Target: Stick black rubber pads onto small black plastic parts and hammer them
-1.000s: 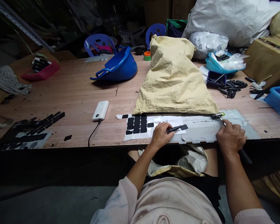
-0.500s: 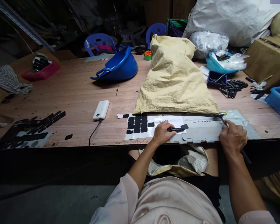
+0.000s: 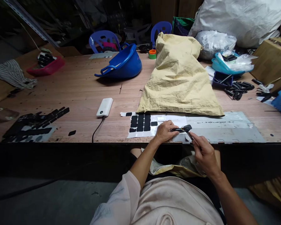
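My left hand (image 3: 165, 131) pinches a slim black pen-like piece (image 3: 177, 129) low over the sheets at the table's front edge. In my right hand (image 3: 206, 154) is a small hammer (image 3: 187, 128) with a dark head and a thin metal shaft. Its head is at the right end of the black piece; whether they touch I cannot tell. Left of my left hand, a white sheet (image 3: 140, 133) carries rows of black rounded patches (image 3: 140, 122). Under the hammer lies a grey board (image 3: 224, 126).
Behind the hands rests a large yellow sack (image 3: 180, 78). A white power bank (image 3: 104, 107) with a cable lies to the left, near black strips (image 3: 34, 122). Farther back is a tilted blue basin (image 3: 125, 64). Several black pieces (image 3: 238, 89) lie at right beside a cardboard box (image 3: 271, 62).
My right hand has brought the hammer leftward from the right part of the grey board to the black piece. My left hand keeps its pinch. The view has shifted slightly.
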Demonstrator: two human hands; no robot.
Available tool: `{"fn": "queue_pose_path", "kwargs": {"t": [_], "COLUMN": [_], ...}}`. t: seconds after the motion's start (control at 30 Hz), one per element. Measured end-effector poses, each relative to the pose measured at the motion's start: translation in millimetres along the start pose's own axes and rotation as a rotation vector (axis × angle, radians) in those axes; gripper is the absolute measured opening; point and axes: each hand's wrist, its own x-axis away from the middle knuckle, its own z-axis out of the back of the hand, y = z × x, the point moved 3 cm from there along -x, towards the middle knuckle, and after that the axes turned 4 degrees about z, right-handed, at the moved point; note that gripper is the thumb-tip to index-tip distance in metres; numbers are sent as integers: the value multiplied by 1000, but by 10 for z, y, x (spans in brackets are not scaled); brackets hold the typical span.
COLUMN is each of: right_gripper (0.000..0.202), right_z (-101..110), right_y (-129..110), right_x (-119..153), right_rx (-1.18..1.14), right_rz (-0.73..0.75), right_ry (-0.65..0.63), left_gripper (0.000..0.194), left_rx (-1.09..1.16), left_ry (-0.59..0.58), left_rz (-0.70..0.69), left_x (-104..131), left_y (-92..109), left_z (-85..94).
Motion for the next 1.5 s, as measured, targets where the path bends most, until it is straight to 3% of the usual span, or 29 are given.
{"fn": "queue_pose_path", "kwargs": {"t": [0.23,0.4,0.6,0.8,0.9,1.03,1.13,1.23,1.33,1.5], "right_gripper": [43,44,45,42,40,39,41,42,40,42], "right_z": [-47,-101,40,-40,26,348,649,850,889,787], "right_y": [-124,-102,-138,-58,8,252,634,1033,1256,1264], "right_x": [-38,-11,-42,23,-6,-155,-268,-333,-346,-307], "right_rx": [56,140,161,126,163,333,565,725,777,798], "right_rz": [74,73,62,64,33,-39,-203,-358,-404,-389], "right_ry": [29,-51,88,12,49,197,271,259,259,343], "left_gripper": [22,16,21,20,21,22,27,27,20,18], "left_rx": [-12,-1,6,-8,-10,-26,-46,-50,-41,-45], "left_ry": [-29,-22,-26,-16,-15,-8,-2,-3,-14,-27], "left_rz": [20,18,26,28,32,29,20,11,-2,-22], "left_x": [-23,-14,-14,-5,-1,0,-3,-6,-3,6], "left_y": [3,26,26,51,57,58,61,59,43,8], "left_z": [7,12,17,37,40,33,26,24,21,17]}}
